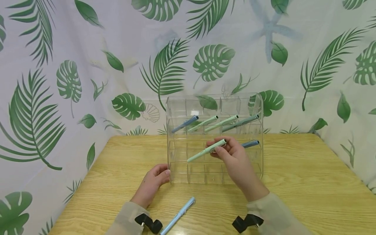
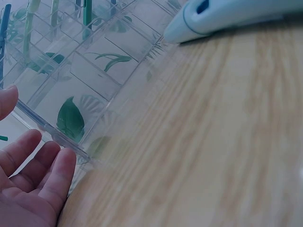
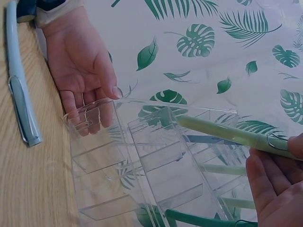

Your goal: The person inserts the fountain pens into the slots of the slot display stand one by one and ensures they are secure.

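A clear acrylic pen rack (image 1: pixel 195 176) with rows of compartments stands on the table. At its left side edge, my left hand (image 1: pixel 152 181) holds the rack, thumb and fingers on either side of the panel. My right hand (image 1: pixel 233 158) pinches a light green pen (image 1: pixel 201 154) near its clip end, tilted in front of the lower rows. In an upper row lie a blue pen (image 1: pixel 184 124), two light green pens (image 1: pixel 203 124) and a dark green pen (image 1: pixel 242 122). Partly hidden behind my right hand is another blue pen (image 1: pixel 250 144) lower down.
On the wooden table (image 1: pixel 293 182), a light blue pen (image 1: pixel 180 214) lies between my forearms, in front of the rack. A leaf-patterned cloth (image 1: pixel 211 29) hangs behind and to the sides. Black camera mounts (image 1: pixel 248 222) sit on both wrists.
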The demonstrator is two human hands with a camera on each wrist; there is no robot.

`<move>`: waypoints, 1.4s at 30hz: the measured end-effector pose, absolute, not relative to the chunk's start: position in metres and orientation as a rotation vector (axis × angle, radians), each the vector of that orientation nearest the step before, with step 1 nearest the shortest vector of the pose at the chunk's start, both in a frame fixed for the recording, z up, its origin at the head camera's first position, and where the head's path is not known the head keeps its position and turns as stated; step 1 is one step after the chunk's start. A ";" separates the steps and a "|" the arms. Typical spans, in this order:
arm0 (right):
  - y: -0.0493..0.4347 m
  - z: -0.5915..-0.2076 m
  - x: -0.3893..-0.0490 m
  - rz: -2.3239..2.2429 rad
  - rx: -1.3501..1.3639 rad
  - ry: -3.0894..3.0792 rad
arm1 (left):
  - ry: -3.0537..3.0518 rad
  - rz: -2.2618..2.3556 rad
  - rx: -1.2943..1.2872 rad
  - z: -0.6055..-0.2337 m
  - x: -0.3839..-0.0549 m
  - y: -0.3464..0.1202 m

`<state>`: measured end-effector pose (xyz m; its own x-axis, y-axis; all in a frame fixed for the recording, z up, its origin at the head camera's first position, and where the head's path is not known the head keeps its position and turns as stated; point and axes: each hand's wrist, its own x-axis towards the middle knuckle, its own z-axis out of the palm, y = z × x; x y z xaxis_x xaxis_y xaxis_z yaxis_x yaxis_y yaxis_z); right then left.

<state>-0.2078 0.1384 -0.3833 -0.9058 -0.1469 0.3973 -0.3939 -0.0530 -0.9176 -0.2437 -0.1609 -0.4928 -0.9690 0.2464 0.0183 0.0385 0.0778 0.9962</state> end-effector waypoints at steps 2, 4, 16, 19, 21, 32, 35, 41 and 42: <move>0.136 -0.381 -0.207 2.081 0.575 -2.014 | 2.187 2.017 0.289 -0.492 -0.244 -0.161; 0.135 -0.379 -0.208 2.093 0.561 -1.991 | 2.188 2.020 0.288 -0.492 -0.244 -0.161; 0.123 -0.385 -0.221 2.050 0.462 -1.832 | 2.194 2.016 0.283 -0.493 -0.244 -0.161; 0.121 -0.389 -0.224 2.028 0.441 -1.830 | 2.194 2.016 0.283 -0.493 -0.244 -0.161; 0.119 -0.391 -0.226 2.001 0.426 -1.849 | 2.196 2.016 0.291 -0.493 -0.244 -0.161; 0.116 -0.407 -0.230 1.885 0.346 -1.995 | 2.192 2.015 0.284 -0.494 -0.245 -0.162; 0.115 -0.410 -0.231 1.827 0.355 -2.052 | 2.191 2.017 0.287 -0.494 -0.245 -0.162; 0.113 -0.411 -0.233 1.718 0.376 -2.153 | 2.194 2.017 0.285 -0.493 -0.245 -0.161; 0.113 -0.410 -0.233 1.699 0.376 -2.168 | 2.195 2.017 0.283 -0.493 -0.245 -0.161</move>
